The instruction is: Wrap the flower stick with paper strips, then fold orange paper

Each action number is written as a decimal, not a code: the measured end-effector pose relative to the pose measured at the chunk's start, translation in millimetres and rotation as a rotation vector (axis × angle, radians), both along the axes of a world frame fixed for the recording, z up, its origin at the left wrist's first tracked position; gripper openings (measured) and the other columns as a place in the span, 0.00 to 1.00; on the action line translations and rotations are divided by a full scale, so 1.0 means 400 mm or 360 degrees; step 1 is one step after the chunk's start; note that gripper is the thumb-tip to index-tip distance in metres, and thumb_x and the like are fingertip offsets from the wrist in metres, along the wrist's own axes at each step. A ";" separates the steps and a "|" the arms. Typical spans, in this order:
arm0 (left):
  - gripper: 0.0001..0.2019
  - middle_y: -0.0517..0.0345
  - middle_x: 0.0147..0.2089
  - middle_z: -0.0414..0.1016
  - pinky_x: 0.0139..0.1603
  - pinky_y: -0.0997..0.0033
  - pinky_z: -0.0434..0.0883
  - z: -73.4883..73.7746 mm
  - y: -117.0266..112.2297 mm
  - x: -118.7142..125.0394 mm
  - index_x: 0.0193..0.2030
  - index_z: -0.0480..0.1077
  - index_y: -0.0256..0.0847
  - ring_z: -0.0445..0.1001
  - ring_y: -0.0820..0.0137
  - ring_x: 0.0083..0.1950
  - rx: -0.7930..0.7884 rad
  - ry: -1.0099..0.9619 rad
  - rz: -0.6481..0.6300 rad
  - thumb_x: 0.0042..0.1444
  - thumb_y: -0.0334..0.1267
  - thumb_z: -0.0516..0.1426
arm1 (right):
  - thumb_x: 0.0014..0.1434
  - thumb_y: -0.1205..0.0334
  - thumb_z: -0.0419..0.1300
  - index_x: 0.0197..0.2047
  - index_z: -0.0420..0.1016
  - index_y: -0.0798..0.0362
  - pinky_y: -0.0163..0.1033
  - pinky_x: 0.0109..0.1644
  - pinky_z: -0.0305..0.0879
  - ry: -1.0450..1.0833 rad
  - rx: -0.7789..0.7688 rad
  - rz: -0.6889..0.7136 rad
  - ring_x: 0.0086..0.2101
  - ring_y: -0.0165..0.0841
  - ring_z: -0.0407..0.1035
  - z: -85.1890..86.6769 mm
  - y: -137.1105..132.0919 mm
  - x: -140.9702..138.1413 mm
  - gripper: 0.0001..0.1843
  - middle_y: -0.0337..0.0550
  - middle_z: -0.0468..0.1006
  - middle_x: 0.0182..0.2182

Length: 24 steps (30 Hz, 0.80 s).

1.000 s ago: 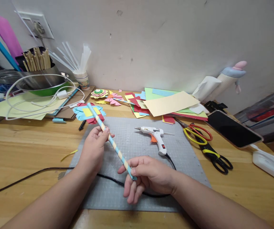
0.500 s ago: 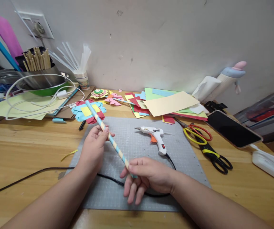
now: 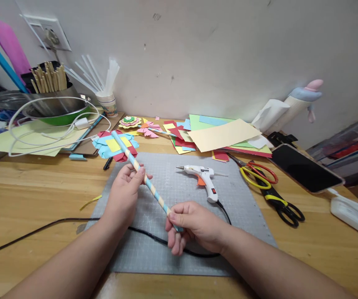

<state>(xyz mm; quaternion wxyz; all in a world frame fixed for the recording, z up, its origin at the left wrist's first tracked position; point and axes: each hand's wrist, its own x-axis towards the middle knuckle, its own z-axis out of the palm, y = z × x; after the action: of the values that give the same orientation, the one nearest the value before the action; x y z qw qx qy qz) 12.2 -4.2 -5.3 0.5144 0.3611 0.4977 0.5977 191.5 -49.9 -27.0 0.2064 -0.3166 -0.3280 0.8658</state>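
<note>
A thin paper tube [image 3: 153, 190], striped in blue and cream spirals, slants across the middle of the head view. Its far end lies over a paper flower [image 3: 102, 146] of light blue, red and yellow pieces; whether the two are joined I cannot tell. My left hand [image 3: 126, 189] pinches the tube near its middle, thumb on top. Around its near end my right hand [image 3: 193, 226] is closed, thumb above and fingers curled below. Under both hands is a grey cutting mat [image 3: 229, 245]. A white hot glue gun [image 3: 202, 176] with an orange trigger lies on it, beyond my right hand.
Scissors with red and yellow handles [image 3: 256, 174] and black-handled scissors [image 3: 286, 209] lie right of the mat, beside a phone [image 3: 305, 168]. Coloured paper [image 3: 224, 135] is piled by the wall. A black cord [image 3: 42, 232] crosses the wooden table from the left.
The near end of the tube has shifted slightly to the right with my right hand. The lower fingers of that hand have curled in. My left hand keeps its grip.
</note>
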 end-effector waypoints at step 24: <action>0.13 0.61 0.28 0.68 0.32 0.73 0.59 0.008 -0.008 0.002 0.34 0.71 0.39 0.61 0.74 0.29 0.0035 0.0162 -0.0096 0.49 0.46 0.62 | 0.49 0.43 0.64 0.30 0.71 0.59 0.34 0.27 0.68 -0.0202 0.0213 -0.0076 0.23 0.30 0.74 0.002 -0.005 -0.015 0.24 0.45 0.78 0.23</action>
<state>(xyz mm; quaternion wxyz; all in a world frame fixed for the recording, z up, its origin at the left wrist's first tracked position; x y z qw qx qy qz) 12.8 -7.3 -2.1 0.5022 0.4116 0.5054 0.5683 185.7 -51.7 -26.0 0.2265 -0.3641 -0.3898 0.8150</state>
